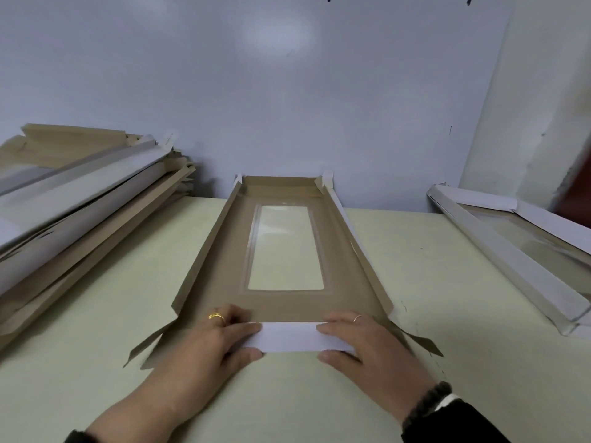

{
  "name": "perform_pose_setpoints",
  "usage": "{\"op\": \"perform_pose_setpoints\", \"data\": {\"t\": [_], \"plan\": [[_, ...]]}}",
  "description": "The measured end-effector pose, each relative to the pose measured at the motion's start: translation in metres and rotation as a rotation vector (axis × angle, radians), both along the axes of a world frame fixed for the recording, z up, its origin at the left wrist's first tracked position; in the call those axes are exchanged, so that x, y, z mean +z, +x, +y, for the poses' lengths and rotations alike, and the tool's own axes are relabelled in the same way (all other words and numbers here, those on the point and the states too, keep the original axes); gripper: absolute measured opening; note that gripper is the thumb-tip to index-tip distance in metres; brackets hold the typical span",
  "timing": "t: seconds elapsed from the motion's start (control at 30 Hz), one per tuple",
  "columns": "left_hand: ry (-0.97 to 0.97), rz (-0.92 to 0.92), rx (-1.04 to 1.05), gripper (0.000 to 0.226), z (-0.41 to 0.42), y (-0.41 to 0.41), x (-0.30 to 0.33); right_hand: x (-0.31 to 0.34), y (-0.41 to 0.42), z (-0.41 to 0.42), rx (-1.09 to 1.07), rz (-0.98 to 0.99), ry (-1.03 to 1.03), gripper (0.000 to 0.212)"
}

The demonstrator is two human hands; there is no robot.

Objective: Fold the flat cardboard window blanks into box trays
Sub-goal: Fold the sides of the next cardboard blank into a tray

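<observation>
Brown cardboard window blank (284,302) lies mid-table on pale green tabletop (415,282), long walls raised, far end at 12 o'clock already up. Left hand (220,337) and right hand (358,340) both pinch white near-end flap (289,336) at 6 o'clock, thumbs under, fingers on top. Advice: crease along score evenly, both hands together; corner tabs at 4 and 8 o'clock probably tuck inside walls first. Stack of flat blanks (80,203) at 9 o'clock; finished white tray (511,251) at 3 o'clock.

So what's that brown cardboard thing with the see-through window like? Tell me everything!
The cardboard blank lies lengthwise on the pale table, brown inside up, with a clear plastic window in its middle. Its long sides and far end stand folded up. The left hand and right hand fold its white near flap inward.
</observation>
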State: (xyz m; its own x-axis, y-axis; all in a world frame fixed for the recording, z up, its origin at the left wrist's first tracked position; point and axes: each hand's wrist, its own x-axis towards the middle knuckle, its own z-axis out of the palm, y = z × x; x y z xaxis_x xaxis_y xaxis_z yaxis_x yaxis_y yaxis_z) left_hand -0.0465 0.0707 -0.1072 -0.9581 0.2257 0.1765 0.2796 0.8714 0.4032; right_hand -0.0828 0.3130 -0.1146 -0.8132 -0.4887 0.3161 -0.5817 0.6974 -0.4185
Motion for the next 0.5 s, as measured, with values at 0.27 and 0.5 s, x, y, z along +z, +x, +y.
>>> {"op": "perform_pose_setpoints", "data": {"t": [0.27, 0.5], "plan": [[-0.203, 0.24, 0.123, 0.058, 0.016, -0.004, 0.011, 0.014, -0.002, -0.009, -0.12, 0.234, 0.11, 0.025], [-0.305, 0.17, 0.169, 0.075, 0.042, -0.024, -0.002, 0.013, -0.013, -0.032, -0.238, 0.379, 0.25, 0.019]]}}
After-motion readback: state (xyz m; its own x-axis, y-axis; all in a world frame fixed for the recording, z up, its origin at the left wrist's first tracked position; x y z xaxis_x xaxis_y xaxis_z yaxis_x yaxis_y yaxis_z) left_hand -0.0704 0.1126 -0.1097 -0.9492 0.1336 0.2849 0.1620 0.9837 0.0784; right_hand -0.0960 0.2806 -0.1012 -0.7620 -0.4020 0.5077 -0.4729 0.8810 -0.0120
